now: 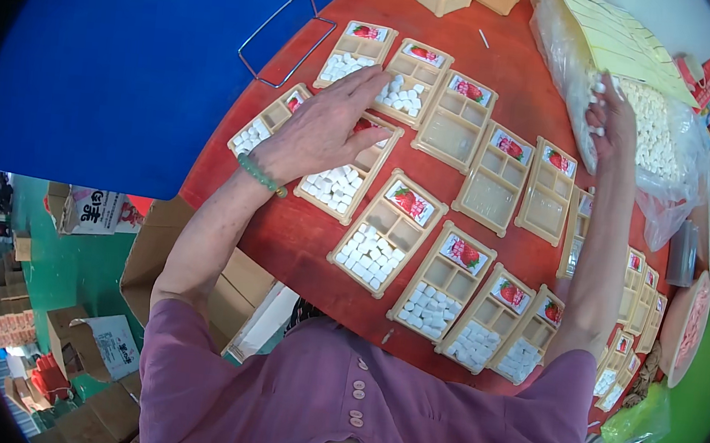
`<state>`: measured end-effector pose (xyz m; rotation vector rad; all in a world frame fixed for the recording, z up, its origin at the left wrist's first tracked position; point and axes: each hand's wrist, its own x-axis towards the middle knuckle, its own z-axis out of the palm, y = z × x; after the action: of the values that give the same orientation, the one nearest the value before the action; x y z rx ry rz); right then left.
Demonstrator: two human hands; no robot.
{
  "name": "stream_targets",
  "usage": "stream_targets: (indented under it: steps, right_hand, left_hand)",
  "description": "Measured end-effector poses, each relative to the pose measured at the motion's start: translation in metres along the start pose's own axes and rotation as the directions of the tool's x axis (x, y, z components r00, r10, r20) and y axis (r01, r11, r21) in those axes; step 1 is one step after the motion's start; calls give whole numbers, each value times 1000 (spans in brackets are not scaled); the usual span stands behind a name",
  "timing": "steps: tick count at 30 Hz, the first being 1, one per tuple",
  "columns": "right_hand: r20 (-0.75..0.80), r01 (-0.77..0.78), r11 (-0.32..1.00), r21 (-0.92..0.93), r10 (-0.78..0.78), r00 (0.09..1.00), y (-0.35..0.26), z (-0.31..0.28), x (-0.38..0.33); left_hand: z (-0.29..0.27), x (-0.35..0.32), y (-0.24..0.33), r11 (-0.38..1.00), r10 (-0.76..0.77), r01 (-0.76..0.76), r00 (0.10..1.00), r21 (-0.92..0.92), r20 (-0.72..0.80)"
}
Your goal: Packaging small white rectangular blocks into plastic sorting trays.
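Note:
My left hand (326, 125) is spread over the far-left trays, fingers stretched out, with nothing visible in it. The thumb is over a tan tray (389, 150) whose large compartment is full of small white marshmallow-like pieces. By the fingertips lies another filled tray (437, 64). At the right, my right hand (618, 131) is closed around several white marshmallow-like pieces (596, 117), some showing between the fingers. It is over the edge of a clear plastic bag (558, 66) heaped with the same pieces. Each tray bears a strawberry picture card (470, 89).
Rows of trays cover the red table (295, 224); in the far row, one tray (447, 136) has a bare large compartment. A yellow sheet (629, 43) lies across the bag. Pink round containers (688, 326) stand at the right. A wire frame (287, 40) sticks out at the left edge.

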<state>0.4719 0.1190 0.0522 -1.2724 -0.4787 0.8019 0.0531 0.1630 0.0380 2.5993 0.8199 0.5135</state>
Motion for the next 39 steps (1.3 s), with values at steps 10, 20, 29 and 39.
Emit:
stream_targets:
  steps: [10, 20, 29, 39]
  right_hand:
    - [443, -164, 971, 176, 71, 894, 79, 176, -75]
    - [416, 16, 999, 34, -29, 909, 116, 211, -87]
    - [447, 92, 992, -89, -43, 893, 110, 206, -95]
    - [519, 301, 922, -244, -138, 844, 111, 198, -95]
  left_hand:
    - [16, 14, -9, 994, -28, 23, 999, -104, -45]
    - [19, 19, -16, 975, -41, 20, 995, -223, -91]
    - [24, 20, -24, 975, -90, 65, 990, -212, -108]
    - [30, 20, -26, 983, -60, 21, 975, -180, -214]
